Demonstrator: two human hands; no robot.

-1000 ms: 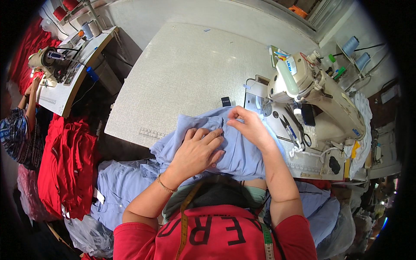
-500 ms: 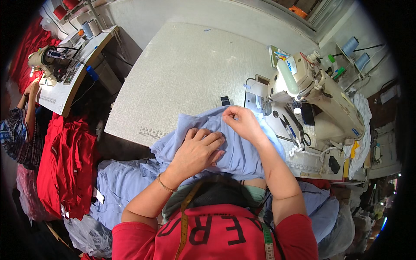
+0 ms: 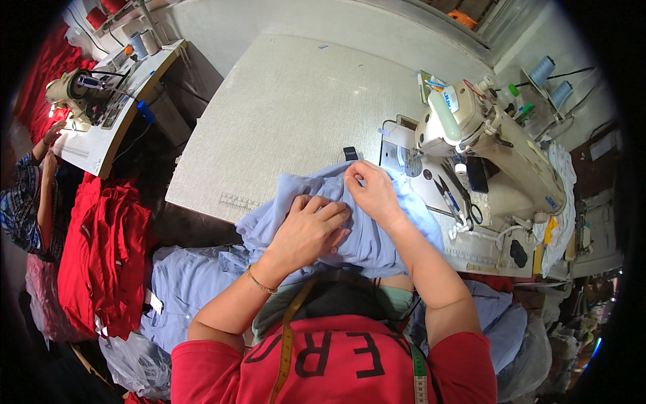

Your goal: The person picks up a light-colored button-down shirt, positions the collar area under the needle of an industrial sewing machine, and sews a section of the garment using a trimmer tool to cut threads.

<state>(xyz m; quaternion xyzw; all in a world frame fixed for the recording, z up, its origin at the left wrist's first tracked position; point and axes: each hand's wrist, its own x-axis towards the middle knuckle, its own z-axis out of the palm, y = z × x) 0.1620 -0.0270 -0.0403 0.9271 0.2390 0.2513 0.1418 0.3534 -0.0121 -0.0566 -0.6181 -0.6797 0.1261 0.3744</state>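
A light blue garment (image 3: 377, 246) lies bunched over the table's front edge and my lap. My left hand (image 3: 309, 229) rests on it with bent fingers, gathering a fold of the cloth, the thumb partly tucked underneath. Thumb and forefinger of my right hand (image 3: 371, 192) are pinched together at the garment's upper edge; whatever sits between those fingertips is too small to see. Just beyond them, a small black label (image 3: 350, 154) lies on the table (image 3: 289, 108). The sewing machine (image 3: 464, 121) stands to the right of that hand, its needle area close to the cloth.
Black scissors (image 3: 474, 210) and a dark phone (image 3: 477, 175) lie by the machine base. Light blue thread spools (image 3: 542, 70) stand at the far right. Leftward are red garments (image 3: 104, 256), more blue clothing (image 3: 188, 289), and another person's hands (image 3: 50, 138) at a second sewing machine (image 3: 67, 97).
My right hand has shifted very slightly upward at the cloth's edge. My left hand holds nearly the same place. At the far left, the other person's hands have moved a little.
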